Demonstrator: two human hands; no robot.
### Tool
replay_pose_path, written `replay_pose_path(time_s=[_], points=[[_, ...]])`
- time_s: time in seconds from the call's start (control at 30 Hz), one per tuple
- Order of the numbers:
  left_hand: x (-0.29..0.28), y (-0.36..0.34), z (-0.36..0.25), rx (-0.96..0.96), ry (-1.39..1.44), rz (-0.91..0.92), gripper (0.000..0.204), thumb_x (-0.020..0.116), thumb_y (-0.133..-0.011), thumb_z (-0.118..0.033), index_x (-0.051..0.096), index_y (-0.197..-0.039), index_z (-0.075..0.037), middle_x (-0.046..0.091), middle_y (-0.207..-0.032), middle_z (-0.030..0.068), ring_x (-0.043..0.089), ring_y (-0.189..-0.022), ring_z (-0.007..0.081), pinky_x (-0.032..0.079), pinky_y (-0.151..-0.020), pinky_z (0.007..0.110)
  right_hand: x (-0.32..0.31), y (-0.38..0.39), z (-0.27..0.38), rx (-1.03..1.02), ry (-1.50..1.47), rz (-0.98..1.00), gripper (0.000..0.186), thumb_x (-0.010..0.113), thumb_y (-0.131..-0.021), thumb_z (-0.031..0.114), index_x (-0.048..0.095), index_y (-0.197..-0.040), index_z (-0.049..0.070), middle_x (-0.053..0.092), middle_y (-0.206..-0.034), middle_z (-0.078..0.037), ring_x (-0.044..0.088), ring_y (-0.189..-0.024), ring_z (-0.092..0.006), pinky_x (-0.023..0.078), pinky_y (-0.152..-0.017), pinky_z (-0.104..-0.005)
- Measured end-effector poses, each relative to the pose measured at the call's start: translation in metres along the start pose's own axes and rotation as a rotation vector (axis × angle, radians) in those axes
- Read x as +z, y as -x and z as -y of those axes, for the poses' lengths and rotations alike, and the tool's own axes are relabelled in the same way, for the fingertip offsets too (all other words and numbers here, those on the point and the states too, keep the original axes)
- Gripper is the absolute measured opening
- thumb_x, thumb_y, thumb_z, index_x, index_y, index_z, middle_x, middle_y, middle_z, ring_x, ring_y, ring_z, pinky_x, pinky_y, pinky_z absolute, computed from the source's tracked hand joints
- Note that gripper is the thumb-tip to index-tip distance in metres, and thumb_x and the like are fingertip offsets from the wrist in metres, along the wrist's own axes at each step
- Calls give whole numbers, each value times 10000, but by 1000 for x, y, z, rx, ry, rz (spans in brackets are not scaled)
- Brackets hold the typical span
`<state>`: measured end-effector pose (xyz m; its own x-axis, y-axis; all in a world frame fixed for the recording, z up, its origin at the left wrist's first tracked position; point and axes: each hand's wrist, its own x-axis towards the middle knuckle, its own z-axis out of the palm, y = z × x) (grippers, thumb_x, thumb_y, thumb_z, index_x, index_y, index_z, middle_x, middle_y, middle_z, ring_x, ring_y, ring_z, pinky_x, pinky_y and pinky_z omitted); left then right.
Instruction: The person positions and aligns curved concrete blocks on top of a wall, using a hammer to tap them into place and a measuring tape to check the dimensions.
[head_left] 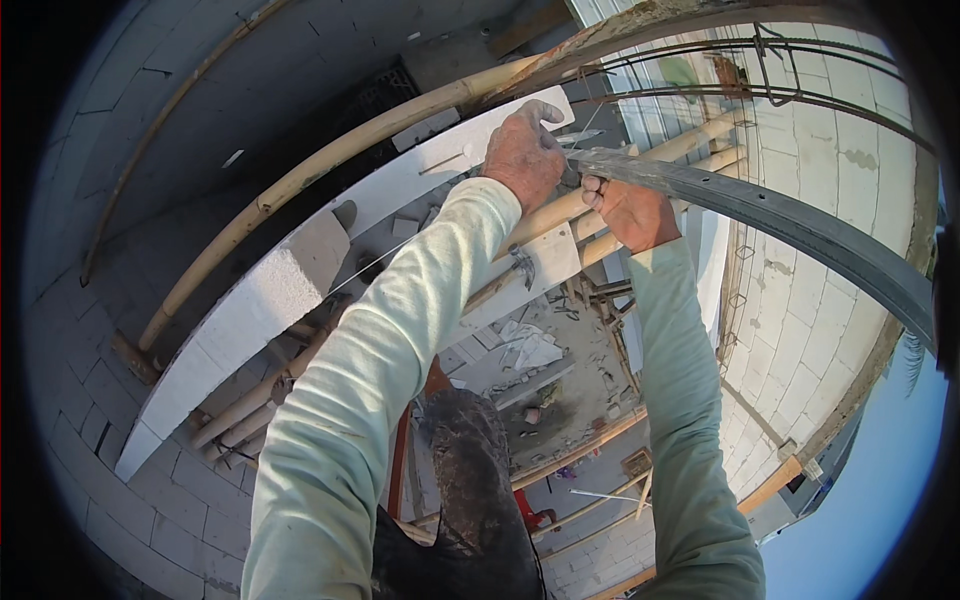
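My left hand [525, 155] is at the far end of a row of white blocks [395, 190], its fingers curled. Just right of it, my right hand [635, 212] has its fingers bent in, below the near end of a long grey bar [740, 195]. A thin pale line shows near the left hand. Whatever either hand pinches is too small or hidden to name. Closer to me, a larger pale block [290, 265] sits on the same row.
A bamboo pole [300, 180] runs beyond the blocks, and more poles [560, 215] cross below my hands. Reinforcing bars [790, 95] stretch across the upper right beside a block wall [800, 220]. Rubble [540, 345] lies far below, near my dark-trousered leg [470, 470].
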<state>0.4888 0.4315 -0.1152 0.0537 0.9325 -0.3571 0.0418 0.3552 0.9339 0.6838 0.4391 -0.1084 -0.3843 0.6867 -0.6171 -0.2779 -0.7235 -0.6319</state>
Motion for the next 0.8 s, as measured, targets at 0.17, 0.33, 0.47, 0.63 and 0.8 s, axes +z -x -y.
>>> replay_pose_path(time_s=[0.17, 0.33, 0.47, 0.63, 0.8], points=[[-3, 0, -4, 8, 24, 25, 380, 562, -720, 28, 496, -1092, 58, 607, -739, 94, 575, -601, 143, 458, -609, 263, 3, 6, 9, -4, -45, 42, 368, 495, -876, 397, 533, -1021, 61, 540, -918, -54, 499, -808, -170, 418, -708, -314], [-6, -4, -21, -58, 81, 109, 404, 572, -717, 23, 490, -1110, 64, 615, -773, 103, 579, -620, 151, 460, -643, 269, 3, 14, 15, -42, 71, -14, 466, 520, -837, 486, 544, -1028, 62, 560, -979, -67, 500, -808, -173, 396, -678, -310], [-11, -7, -15, -97, 56, 121, 446, 578, -709, 10, 486, -1141, 66, 622, -785, 112, 579, -625, 156, 463, -660, 271, 6, 9, 5, -6, -9, -4, 443, 512, -860, 453, 534, -1065, 62, 568, -1039, -91, 535, -859, -212, 437, -722, -339], [4, 6, -21, -9, -183, -68, 426, 587, -695, -34, 534, -1106, 65, 645, -845, 186, 633, -765, 284, 479, -775, 343, 4, 8, 1, -34, -29, -90, 411, 447, -911, 374, 474, -1147, 38, 525, -1133, -138, 523, -1007, -281, 454, -860, -413], [2, 14, -46, -195, -121, -56, 345, 627, -674, -64, 590, -993, 64, 634, -895, 244, 624, -899, 342, 464, -844, 379, -21, 10, 12, -12, -147, 76, 409, 356, -952, 252, 390, -1282, 13, 421, -1337, -155, 423, -1220, -254, 355, -1015, -365]])
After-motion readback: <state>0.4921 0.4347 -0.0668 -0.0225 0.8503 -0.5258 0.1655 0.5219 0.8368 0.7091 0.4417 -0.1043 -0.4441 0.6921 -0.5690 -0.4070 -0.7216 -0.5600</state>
